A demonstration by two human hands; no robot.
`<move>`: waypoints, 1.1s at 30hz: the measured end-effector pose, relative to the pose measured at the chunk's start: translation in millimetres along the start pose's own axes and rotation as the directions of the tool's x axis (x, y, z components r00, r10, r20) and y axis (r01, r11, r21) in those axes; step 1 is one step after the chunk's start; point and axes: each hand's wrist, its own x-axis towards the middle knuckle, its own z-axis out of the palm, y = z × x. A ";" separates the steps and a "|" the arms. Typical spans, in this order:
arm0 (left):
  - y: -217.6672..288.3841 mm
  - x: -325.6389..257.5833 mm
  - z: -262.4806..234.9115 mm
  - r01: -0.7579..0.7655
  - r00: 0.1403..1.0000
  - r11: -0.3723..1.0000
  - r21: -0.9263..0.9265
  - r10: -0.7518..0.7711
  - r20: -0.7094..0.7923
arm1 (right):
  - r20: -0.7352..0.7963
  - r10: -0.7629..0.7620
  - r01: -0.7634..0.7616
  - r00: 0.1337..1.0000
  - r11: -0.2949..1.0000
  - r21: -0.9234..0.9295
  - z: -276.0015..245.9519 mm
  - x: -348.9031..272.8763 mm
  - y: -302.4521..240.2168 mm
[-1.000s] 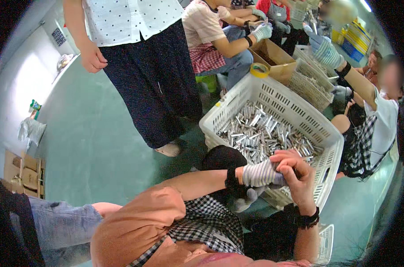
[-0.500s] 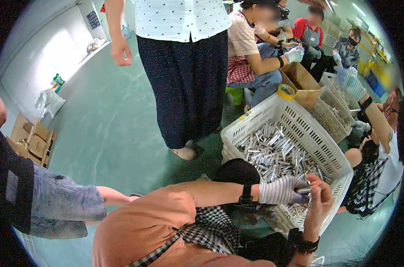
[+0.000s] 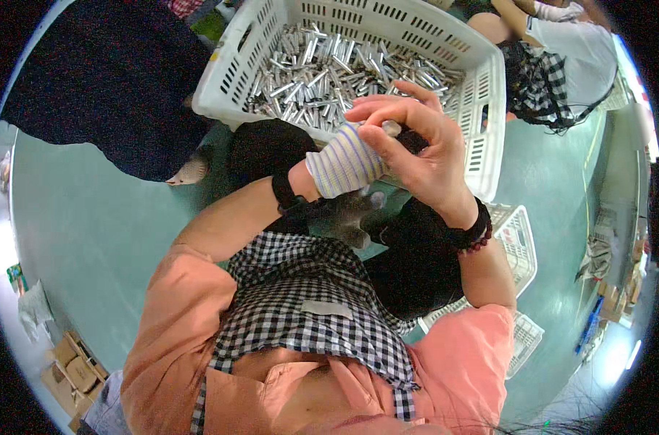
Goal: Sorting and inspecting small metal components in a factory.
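My left hand [image 3: 347, 161], in a striped knit glove, is raised at the near side of a white plastic crate [image 3: 482, 138]. My bare right hand [image 3: 427, 145] meets it there, thumb and forefinger curled together. Between them shows the round, pale end of a small metal tube [image 3: 391, 128]. Both hands are closed around this tube, though my right hand hides most of the gloved fingers. Below and beyond the hands, many loose silver metal tubes [image 3: 329, 72] lie jumbled in the crate.
A person in dark trousers [image 3: 112, 80] stands at the left. Another person in a white top [image 3: 569, 61] sits beyond the crate's right side. White baskets [image 3: 521, 243] stand by my right elbow. Cardboard boxes [image 3: 72, 370] lie at the lower left.
The view has swung down and to the right, so the crate now sits higher in the picture. My hands stay together, with the tube now mostly hidden between them.
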 end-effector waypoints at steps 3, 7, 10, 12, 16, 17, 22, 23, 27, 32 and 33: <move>-0.5 -9.8 3.8 -0.026 1.000 0.997 0.074 0.026 0.013 | -0.026 0.011 -0.012 1.000 1.000 -0.025 -1.5 -9.3 -2.1; 13.2 -17.1 6.7 -0.074 0.997 0.977 0.200 0.072 0.017 | -0.017 0.026 -0.026 1.000 1.000 -0.003 -2.8 -10.7 -2.0; 28.0 -15.0 13.0 -0.112 0.994 0.950 0.292 0.108 0.032 | -0.007 0.004 -0.004 1.000 1.000 -0.011 -2.7 -11.3 1.8; 40.0 -14.0 16.5 -0.132 0.991 0.925 0.356 0.127 0.037 | 0.051 0.015 -0.013 0.999 0.999 -0.036 -3.2 -11.7 7.4; 81.5 -17.8 26.5 -0.035 0.999 0.998 -0.050 0.033 -0.038 | 0.155 0.150 -0.170 0.977 0.978 0.125 -16.3 -3.4 -7.0; 77.5 -13.4 32.7 -0.083 0.996 0.992 -0.093 0.086 0.026 | 0.181 0.154 -0.184 0.971 0.970 0.160 -20.6 -1.0 -13.9; 17.8 -2.3 30.3 -0.233 0.969 0.919 0.319 0.247 -0.004 | 0.153 0.050 -0.086 0.987 0.968 0.237 -14.0 1.7 -16.2; 64.0 1.7 46.0 -0.393 0.919 0.780 0.487 0.345 0.189 | 0.120 0.080 -0.102 0.990 0.977 0.188 -25.3 -11.5 -6.6; 50.4 1.4 18.2 -0.233 0.972 0.840 0.490 0.184 0.147 | 0.143 0.120 -0.152 0.982 0.959 0.237 -6.2 -2.3 -15.1; 50.1 11.4 20.6 -0.244 0.969 0.852 0.463 0.235 0.078 | 0.277 0.121 -0.173 0.953 0.969 0.174 -4.0 12.0 -22.2; 63.4 -8.4 13.3 -0.246 0.968 0.863 0.441 0.243 0.065 | 0.269 0.145 -0.193 0.952 0.968 0.159 0.8 13.7 -24.1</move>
